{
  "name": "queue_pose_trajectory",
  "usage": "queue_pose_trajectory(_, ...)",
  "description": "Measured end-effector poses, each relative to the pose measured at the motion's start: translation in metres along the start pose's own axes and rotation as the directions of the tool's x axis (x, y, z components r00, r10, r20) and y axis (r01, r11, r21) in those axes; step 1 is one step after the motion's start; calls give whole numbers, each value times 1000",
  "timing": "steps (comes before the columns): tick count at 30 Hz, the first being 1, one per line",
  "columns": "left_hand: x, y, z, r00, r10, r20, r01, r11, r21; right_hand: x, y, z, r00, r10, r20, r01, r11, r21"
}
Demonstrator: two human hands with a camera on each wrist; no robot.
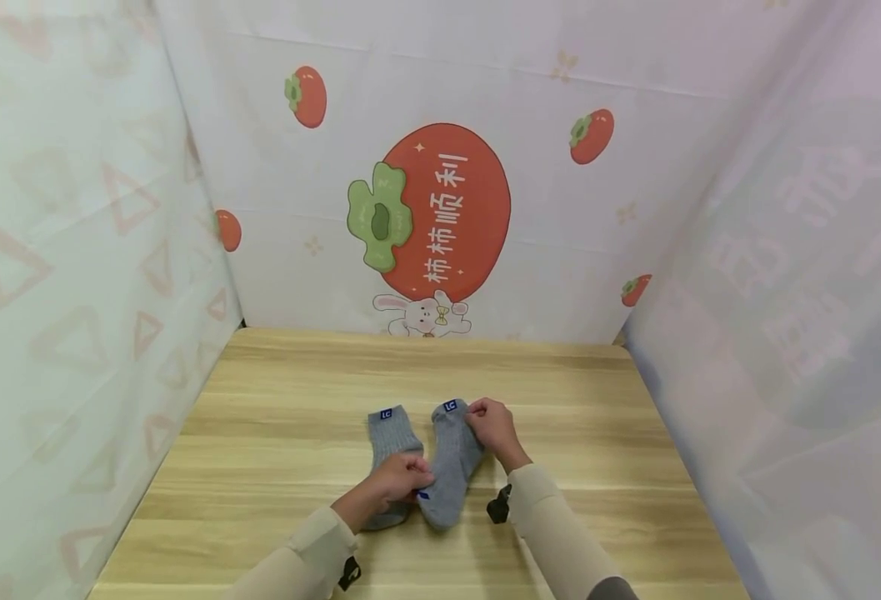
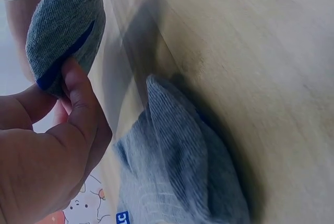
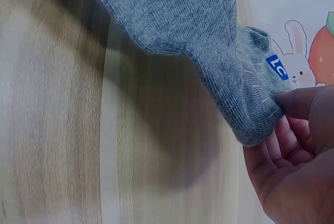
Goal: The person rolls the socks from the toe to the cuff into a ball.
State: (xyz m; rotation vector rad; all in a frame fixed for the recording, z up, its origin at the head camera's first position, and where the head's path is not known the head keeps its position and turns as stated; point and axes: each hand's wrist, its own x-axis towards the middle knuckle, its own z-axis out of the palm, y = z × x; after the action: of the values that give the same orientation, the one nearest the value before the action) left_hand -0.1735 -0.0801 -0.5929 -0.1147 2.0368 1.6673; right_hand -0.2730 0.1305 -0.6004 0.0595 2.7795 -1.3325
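Grey knit runs between two hands, and it's one sock pinched at both ends! Left grip has thumb and finger together on the near end, right by a blue stripe at the toe; right grip is clamped on the ribbed cuff, at its right edge, just beside a blue label.

So look at that line: from the left grip, the sock's long axis heads away from the person and a little rightward, up to the right grip at the far end. Toe tip pokes slightly past the left grip on the person's side; the heel bulges out on the near side of the right grip. Shadow falls apart from the cloth in the right wrist view, so it looks raised off the bench, at least in part.

Now the second sock, and it's all about the left side! It lies on the bench below the left grip, apart from those fingers, cuff pointing away from the person, its axis roughly alongside the held one. Left grip is plainly the nearer; right grip sits across the held sock from it.
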Motion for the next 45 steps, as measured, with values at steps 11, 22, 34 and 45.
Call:
queue_pose_trajectory(11,-9,-12,-25,997,-34,-65,35,999,8,1,-16,19,998,-18,54,16,1000,25)
queue_pose_trajectory(22,-24,-21,-43,996,-55,-72,52,998,-44,0,-25,43,992,-75,106,74,997,14)
queue_pose_trajectory(34,-29,-38,-63,998,-36,-54,29,993,-113,0,-46,55,980,-110,168,105,994,35)
queue_pose_trajectory(45,-37,-40,-71,995,-78,-62,74,995,-65,-1,-56,70,973,-138,187,137,990,17)
